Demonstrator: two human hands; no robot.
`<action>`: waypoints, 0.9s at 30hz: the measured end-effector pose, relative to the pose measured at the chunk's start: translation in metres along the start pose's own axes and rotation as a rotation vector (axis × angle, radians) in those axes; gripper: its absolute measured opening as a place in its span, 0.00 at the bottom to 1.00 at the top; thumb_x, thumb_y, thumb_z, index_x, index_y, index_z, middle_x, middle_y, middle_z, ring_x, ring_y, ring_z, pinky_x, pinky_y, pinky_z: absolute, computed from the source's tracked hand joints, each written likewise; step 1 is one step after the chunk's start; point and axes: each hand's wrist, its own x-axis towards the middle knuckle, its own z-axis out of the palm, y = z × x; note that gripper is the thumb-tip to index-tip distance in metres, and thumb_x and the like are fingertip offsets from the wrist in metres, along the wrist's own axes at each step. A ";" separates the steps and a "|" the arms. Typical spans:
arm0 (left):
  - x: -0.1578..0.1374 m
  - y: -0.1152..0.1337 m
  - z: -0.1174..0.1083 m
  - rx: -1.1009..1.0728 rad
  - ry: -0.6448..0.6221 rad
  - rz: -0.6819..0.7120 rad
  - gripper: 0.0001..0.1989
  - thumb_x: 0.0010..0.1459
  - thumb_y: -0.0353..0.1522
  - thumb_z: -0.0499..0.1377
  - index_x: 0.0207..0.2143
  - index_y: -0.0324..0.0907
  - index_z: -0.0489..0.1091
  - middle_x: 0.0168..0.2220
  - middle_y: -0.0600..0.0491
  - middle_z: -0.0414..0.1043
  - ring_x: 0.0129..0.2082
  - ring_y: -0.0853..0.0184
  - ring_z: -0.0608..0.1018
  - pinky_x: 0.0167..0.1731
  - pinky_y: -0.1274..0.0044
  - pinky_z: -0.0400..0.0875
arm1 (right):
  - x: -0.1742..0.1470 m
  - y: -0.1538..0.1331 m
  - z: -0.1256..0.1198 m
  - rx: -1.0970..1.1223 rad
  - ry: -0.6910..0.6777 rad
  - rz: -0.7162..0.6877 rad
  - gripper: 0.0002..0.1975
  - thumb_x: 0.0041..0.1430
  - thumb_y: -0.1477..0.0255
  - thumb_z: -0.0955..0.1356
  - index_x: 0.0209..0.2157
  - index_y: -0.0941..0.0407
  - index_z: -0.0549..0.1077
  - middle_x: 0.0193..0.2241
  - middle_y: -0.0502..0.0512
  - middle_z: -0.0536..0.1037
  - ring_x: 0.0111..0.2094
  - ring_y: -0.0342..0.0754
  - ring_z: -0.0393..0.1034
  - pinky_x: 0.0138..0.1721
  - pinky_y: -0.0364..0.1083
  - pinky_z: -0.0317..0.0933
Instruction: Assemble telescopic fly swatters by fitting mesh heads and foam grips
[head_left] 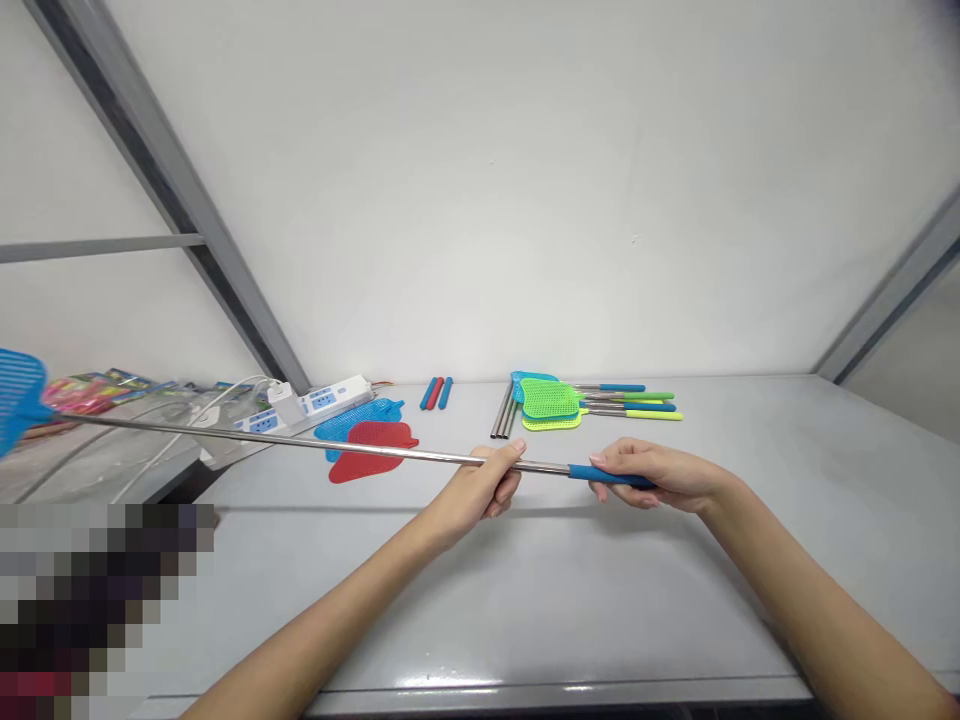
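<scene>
A long fly swatter (337, 447) with an extended metal rod lies across both hands above the table. Its blue slotted head (19, 400) reaches the left edge of the view and is partly cut off. My left hand (484, 488) is closed around the rod near the middle. My right hand (649, 472) grips the blue handle (600, 475) at the right end. Behind the rod, a red swatter head (373, 450) overlaps blue swatter heads (356, 422) lying flat on the table.
Beyond my hands lies a pile of assembled swatters (551, 398) beside several metal rods (504, 410). Three loose handle grips (436, 393) lie near the wall. Power strips (330, 400) with cables stand at the left, near plastic-wrapped packages (82, 392).
</scene>
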 end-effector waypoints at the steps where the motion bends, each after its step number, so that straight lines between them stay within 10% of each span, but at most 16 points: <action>1: 0.000 0.000 0.000 0.012 0.024 0.000 0.25 0.56 0.43 0.42 0.10 0.41 0.49 0.08 0.60 0.46 0.11 0.76 0.53 0.14 0.79 0.46 | 0.000 0.000 -0.002 -0.008 0.001 -0.001 0.19 0.57 0.62 0.58 0.26 0.63 0.70 0.07 0.42 0.55 0.11 0.35 0.42 0.17 0.41 0.37; 10: -0.004 0.007 -0.010 -0.135 0.310 0.206 0.20 0.56 0.39 0.46 0.16 0.39 0.60 0.15 0.57 0.60 0.15 0.74 0.63 0.19 0.80 0.58 | -0.004 0.008 -0.019 0.045 0.021 0.017 0.20 0.57 0.62 0.58 0.25 0.63 0.70 0.05 0.42 0.51 0.11 0.34 0.37 0.15 0.41 0.34; 21: -0.016 0.021 -0.089 -0.863 0.882 0.481 0.14 0.50 0.30 0.47 0.14 0.40 0.52 0.11 0.60 0.51 0.11 0.76 0.57 0.14 0.81 0.57 | -0.015 0.013 -0.040 -0.015 0.187 0.045 0.20 0.56 0.61 0.58 0.25 0.62 0.71 0.06 0.42 0.50 0.13 0.35 0.36 0.17 0.42 0.34; 27: -0.019 0.020 -0.107 -1.128 0.894 0.429 0.12 0.51 0.24 0.41 0.17 0.41 0.49 0.12 0.59 0.52 0.11 0.75 0.58 0.12 0.83 0.55 | -0.017 0.015 -0.044 -0.094 0.194 0.042 0.20 0.56 0.61 0.59 0.29 0.62 0.72 0.08 0.42 0.51 0.14 0.36 0.38 0.19 0.43 0.36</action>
